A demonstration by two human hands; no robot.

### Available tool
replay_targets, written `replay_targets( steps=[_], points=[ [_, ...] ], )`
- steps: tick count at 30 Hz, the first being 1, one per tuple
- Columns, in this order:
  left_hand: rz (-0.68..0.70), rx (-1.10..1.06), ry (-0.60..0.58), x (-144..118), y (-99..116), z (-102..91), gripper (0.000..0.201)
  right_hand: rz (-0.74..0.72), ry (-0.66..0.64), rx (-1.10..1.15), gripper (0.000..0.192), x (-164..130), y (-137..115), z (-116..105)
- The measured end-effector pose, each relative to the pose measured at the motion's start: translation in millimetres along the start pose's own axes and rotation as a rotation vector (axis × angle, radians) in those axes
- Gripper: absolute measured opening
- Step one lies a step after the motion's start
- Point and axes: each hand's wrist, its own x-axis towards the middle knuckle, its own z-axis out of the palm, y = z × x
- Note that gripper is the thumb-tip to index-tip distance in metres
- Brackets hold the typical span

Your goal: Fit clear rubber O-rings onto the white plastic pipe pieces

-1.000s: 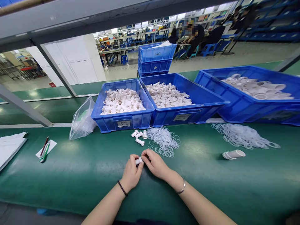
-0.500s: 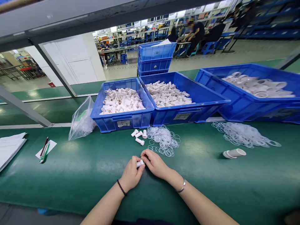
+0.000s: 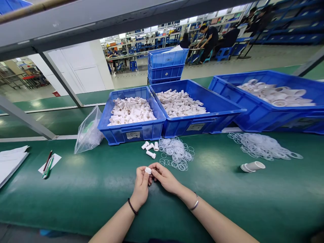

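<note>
Left hand (image 3: 141,189): pinches fitting (image 3: 148,170)
Right hand (image 3: 165,179): fingers at its edge, grip unclear
Fitting: between hands, seemingly mid-work
Four loose fittings (image 3: 150,146): beside rings (image 3: 177,152), finished or not unclear
Two bins (image 3: 153,130): heaped, much apparently left

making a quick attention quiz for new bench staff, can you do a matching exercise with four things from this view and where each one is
Things
1. small white fitting
2. clear plastic bag
3. green pen-like tool
4. larger white tube

Places
A. on a white slip of paper
B. on the green tabletop, nearer the person than the right-hand ring pile
C. held in the left hand, with the right hand close by it
D. just left of the leftmost blue bin

Pairs
1-C, 2-D, 3-A, 4-B
</note>
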Motion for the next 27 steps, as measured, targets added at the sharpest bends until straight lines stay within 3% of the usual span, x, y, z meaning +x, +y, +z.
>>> replay_targets(
  steps=[5, 10, 12, 14, 17, 19, 20, 22, 23, 25, 27],
  points=[
    [-0.091, -0.219, 0.007, 5.4, -8.1, 2.4, 0.041, -0.035, 0.0, 0.048, 0.033, -0.6, 4.2, 1.6],
    [-0.137, -0.224, -0.008, 1.6, -11.6, 4.6, 0.05, -0.022, -0.008, 0.036, 0.033, -2.3, 4.5, -1.4],
    [-0.049, -0.073, 0.0, 4.8, -1.5, -1.3, 0.052, -0.038, 0.026, 0.046, 0.033, -3.4, 1.8, -4.4],
    [0.149, 0.166, 0.06, 17.4, 22.3, -14.2, 0.048, -0.051, 0.087, 0.103, 0.033, -4.4, 0.6, -7.6],
    [0.514, 0.568, 0.107, 61.6, 83.3, -43.2, 0.026, -0.017, 0.134, 0.301, 0.038, -3.9, 4.1, -12.0],
    [0.671, 0.827, 0.137, 106.6, 130.6, -61.5, 0.019, 0.033, 0.154, 0.284, 0.04, -2.4, 7.7, -15.9],
    [0.675, 0.968, 0.144, 131.5, 152.0, -68.4, 0.021, 0.047, 0.169, 0.195, 0.039, -1.8, 8.6, -18.8],
    [0.496, 1.307, 0.087, 180.2, 183.9, -77.1, 0.027, -0.006, 0.207, -0.09, 0.036, -1.5, 7.7, -27.1],
    [0.434, 1.364, 0.05, 201.5, 192.9, -79.8, 0.028, -0.075, 0.235, -0.255, 0.035, -1.9, 6.1, -32.5],
    [0.331, 1.439, -0.02, 233.1, 198.0, -84.8, 0.031, -0.235, 0.307, -0.565, 0.031, -2.7, 2.4, -45.0],
    [0.253, 1.494, -0.08, 248.4, 192.8, -90.9, 0.033, -0.31, 0.367, -0.806, 0.03, -2.0, 0.7, -56.7]
  ],
)
